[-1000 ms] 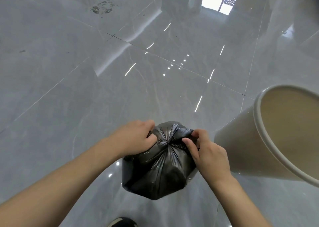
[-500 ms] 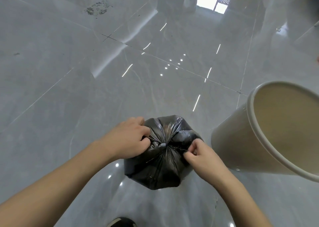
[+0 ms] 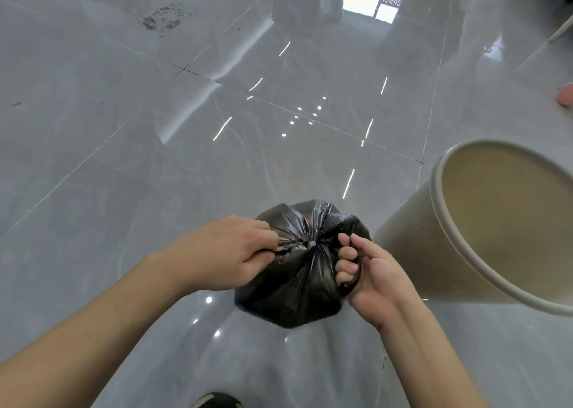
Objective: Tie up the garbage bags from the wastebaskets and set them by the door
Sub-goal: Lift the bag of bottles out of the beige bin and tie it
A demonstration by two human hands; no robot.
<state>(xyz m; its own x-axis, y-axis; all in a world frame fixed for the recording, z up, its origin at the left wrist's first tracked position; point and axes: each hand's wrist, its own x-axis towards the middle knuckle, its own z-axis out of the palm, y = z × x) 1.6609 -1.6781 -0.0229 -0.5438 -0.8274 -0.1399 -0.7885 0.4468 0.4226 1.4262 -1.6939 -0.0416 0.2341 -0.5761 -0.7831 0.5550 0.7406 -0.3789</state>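
A small black garbage bag [image 3: 297, 283] hangs above the grey floor, its top gathered into a knot at the centre. My left hand [image 3: 226, 252] pinches one loose end of the plastic on the knot's left side. My right hand [image 3: 369, 268] has its fingers curled round the other end on the right, palm turned up. Just to the right of the bag stands a cream wastebasket [image 3: 483, 231], open and with no liner showing inside.
Glossy grey floor tiles [image 3: 124, 159] stretch ahead, with a patch of dirt [image 3: 162, 20] far left. A dark shoe tip [image 3: 217, 401] shows at the bottom edge. A pink object [image 3: 565, 95] lies at the right edge.
The knot has been drawn tighter. My right hand turned palm-up and wrapped its fingers round the bag's end; my left hand stayed on the left end.
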